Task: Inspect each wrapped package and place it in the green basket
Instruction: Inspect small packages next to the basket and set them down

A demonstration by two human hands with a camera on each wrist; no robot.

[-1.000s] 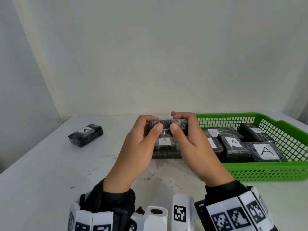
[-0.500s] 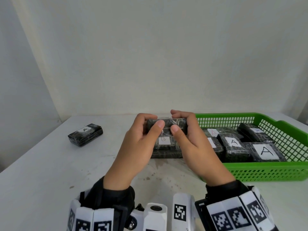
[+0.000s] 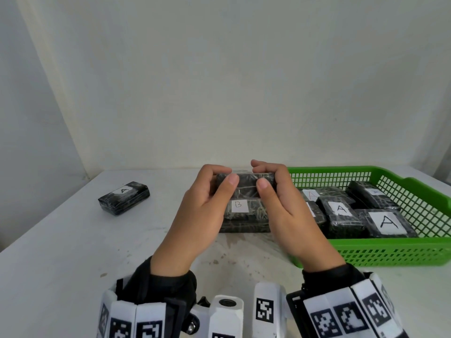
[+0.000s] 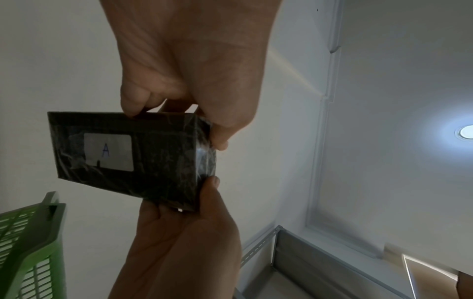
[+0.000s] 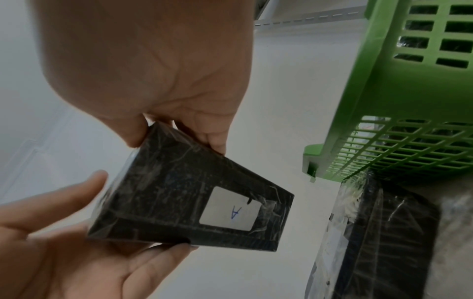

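Both hands hold one black plastic-wrapped package [image 3: 245, 185] up above the table, between me and the basket. My left hand [image 3: 225, 175] grips its left end and my right hand [image 3: 262, 174] grips its right end, thumbs on the near side. The wrist views show a white label marked A on the package [image 4: 133, 157] [image 5: 179, 202], with my left hand [image 4: 176, 124] and right hand [image 5: 174, 141] pinching its edges. The green basket [image 3: 390, 250] stands at the right and holds several wrapped packages [image 3: 388, 223] labelled A.
A package labelled B [image 3: 244, 212] lies on the white table [image 3: 61, 252] just under my hands, against the basket's left end. Another package labelled A [image 3: 124, 197] lies alone at the left. A white wall rises behind the table.
Hardly anything: both hands still hold the package in the same place, and only the thumbs have shifted slightly on its near side.
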